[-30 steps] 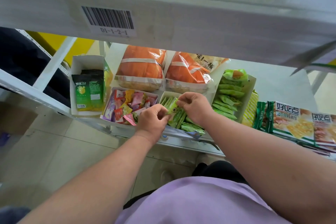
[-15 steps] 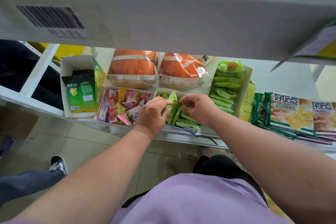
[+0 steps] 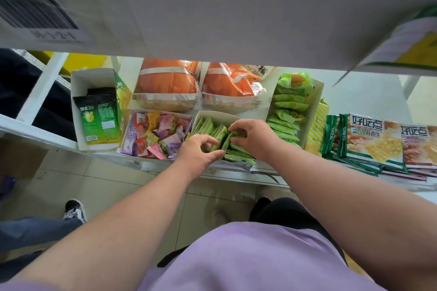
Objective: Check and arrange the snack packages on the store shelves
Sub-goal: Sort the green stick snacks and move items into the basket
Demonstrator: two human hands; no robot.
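Note:
A white box (image 3: 214,116) at the front of the lower shelf holds several small green snack packets (image 3: 208,126) standing on edge. My left hand (image 3: 197,153) reaches into the box's near side, its fingers curled among the packets. From the right, my right hand (image 3: 254,136) pinches the top edge of one green packet (image 3: 233,135) with thumb and fingertips. The two hands almost touch over the box. The packets under my hands are hidden.
Left of it stand a box of mixed coloured candies (image 3: 157,133) and a white box of dark green bags (image 3: 99,116). Two orange bread bags (image 3: 170,85) lie behind. A tray of light green packets (image 3: 289,106) and stacked biscuit packs (image 3: 373,142) sit right. The upper shelf (image 3: 212,19) overhangs. Someone's shoe (image 3: 74,210) stands on the floor.
My head has dropped and moved closer, so the upper shelf covers more of the view. Both hands stay in the green packet box, fingers shifting slightly among the packets.

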